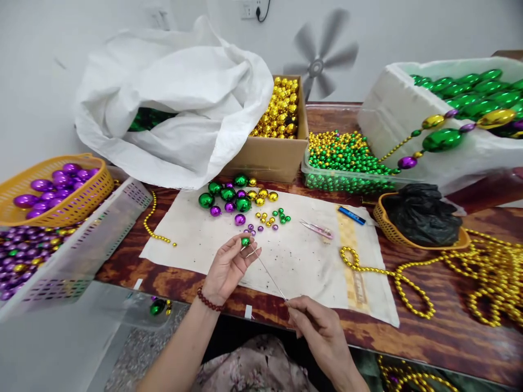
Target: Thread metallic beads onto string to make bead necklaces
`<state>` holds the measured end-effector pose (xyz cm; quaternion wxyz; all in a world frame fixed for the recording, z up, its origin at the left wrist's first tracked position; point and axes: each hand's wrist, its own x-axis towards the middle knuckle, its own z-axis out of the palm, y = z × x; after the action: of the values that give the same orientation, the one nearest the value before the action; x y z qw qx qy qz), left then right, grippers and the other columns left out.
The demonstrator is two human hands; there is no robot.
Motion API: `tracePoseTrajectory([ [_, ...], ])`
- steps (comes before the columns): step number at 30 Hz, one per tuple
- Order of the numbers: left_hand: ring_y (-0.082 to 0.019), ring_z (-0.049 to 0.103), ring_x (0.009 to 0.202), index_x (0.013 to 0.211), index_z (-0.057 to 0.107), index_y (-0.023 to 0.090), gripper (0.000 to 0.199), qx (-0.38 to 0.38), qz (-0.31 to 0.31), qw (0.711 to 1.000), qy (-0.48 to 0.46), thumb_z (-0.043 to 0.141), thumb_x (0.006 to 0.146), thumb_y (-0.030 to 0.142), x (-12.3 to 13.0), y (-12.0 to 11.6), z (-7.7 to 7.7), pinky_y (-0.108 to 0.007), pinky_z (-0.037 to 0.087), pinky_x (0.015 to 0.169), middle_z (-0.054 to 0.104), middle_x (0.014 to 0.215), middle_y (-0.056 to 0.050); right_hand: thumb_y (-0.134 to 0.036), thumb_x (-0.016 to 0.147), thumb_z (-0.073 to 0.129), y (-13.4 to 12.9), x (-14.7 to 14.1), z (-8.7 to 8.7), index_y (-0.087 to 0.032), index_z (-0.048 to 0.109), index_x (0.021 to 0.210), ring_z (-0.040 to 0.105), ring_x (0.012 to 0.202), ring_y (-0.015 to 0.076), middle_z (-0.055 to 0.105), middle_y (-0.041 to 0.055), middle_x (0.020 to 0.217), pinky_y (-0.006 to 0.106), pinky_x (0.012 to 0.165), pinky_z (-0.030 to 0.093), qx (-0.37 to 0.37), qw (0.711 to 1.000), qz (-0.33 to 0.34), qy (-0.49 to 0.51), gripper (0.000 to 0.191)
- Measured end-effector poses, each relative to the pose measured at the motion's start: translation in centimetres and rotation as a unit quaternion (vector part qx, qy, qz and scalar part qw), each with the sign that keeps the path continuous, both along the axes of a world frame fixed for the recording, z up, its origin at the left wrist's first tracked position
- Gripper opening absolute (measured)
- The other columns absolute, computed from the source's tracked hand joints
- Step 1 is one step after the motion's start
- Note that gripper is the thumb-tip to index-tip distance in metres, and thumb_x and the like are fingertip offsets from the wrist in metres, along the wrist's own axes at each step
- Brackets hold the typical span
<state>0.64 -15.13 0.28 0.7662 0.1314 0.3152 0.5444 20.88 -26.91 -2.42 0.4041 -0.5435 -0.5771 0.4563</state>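
Between its thumb and fingers my left hand (231,265) pinches a small green bead (245,242) above the white cloth (302,261). A long thin needle (269,276) runs from that bead down to my right hand (312,321), whose thumb and fingertips are closed on its lower end. Just beyond my left hand, loose beads lie on the cloth: large green ones (243,204), purple ones (239,219), gold ones (273,196) and several smaller green ones (283,218). Whether the needle passes through the bead is too small to tell.
Pink-handled scissors (321,230) and a blue cutter (351,215) lie right on the cloth, beside a gold bead string (412,267). Behind stand a cardboard box (265,158), a clear bead tray (347,179) and a foam box (384,109). Orange basket (98,190) is left.
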Motion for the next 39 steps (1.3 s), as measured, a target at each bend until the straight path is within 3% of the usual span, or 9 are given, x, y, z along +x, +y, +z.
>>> tracePoseTrajectory([
  [14,-0.015,0.071,0.082,0.100,0.074,0.013,0.019,0.009,-0.015,0.999,0.046,0.075,0.081,0.016,0.1,0.6,-0.6,-0.038,0.057,0.094,0.074,0.092,-0.006,-0.035,0.097,0.053,0.2,-0.4,-0.6,-0.019,0.069,0.087,0.055,0.049,0.0119,0.060,-0.0005,0.062,0.021,0.050,0.042,-0.027,1.000,-0.010,0.004,0.025],
  [23,-0.017,0.072,0.083,0.100,0.075,0.013,0.021,0.032,-0.019,0.995,0.095,0.077,0.080,0.018,-0.9,1.0,-0.6,-0.036,0.058,0.092,0.075,0.094,-0.007,-0.038,0.098,0.051,0.5,-1.2,-1.4,-0.018,0.068,0.088,0.055,0.051,0.0120,0.061,0.0006,0.064,0.021,0.051,0.043,-0.049,0.998,-0.022,0.033,0.028],
  [31,-0.015,0.072,0.079,0.096,0.075,0.012,0.019,-0.005,-0.010,0.997,0.072,0.078,0.077,0.015,-0.6,1.3,-0.7,-0.031,0.060,0.087,0.075,0.087,-0.006,-0.040,0.097,0.052,0.6,-1.3,-1.5,-0.018,0.069,0.087,0.056,0.050,0.0122,0.061,0.0008,0.063,0.021,0.050,0.044,-0.057,0.997,-0.022,0.050,0.030],
  [39,-0.017,0.072,0.082,0.097,0.074,0.011,0.021,0.008,-0.023,0.994,0.104,0.078,0.078,0.019,-0.5,1.3,-0.6,-0.036,0.057,0.092,0.074,0.088,-0.006,-0.037,0.095,0.053,0.5,-1.5,-1.4,-0.018,0.069,0.087,0.056,0.048,0.0116,0.061,0.0006,0.063,0.020,0.049,0.044,-0.054,0.996,-0.038,0.059,0.026],
])
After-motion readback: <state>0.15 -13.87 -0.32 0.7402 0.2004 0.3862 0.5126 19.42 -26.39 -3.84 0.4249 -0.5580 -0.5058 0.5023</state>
